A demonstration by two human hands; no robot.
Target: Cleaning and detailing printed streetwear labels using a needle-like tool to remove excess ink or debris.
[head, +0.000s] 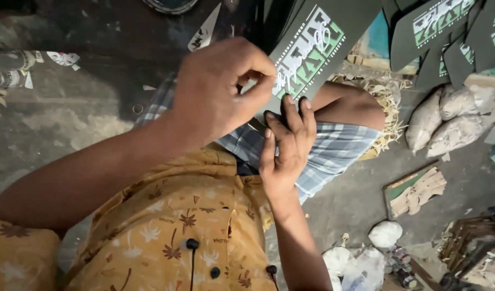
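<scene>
Evidently thin, light and flexible, the dark printed sole sheet (pixel 306 51) over the checked lap is best held by its edges: the left hand (pixel 217 89) pinches its lower edge, the right hand (pixel 288 145) props it, fingers together.

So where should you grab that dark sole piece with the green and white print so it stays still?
Probably the near, rounded end of the dark printed sole piece, coming from below. It slants up and away, so that end is closest. The right hand already props it there with its fingers spread. The left hand pinches at the print's edge, so a grip should stay off the printed face.
</scene>
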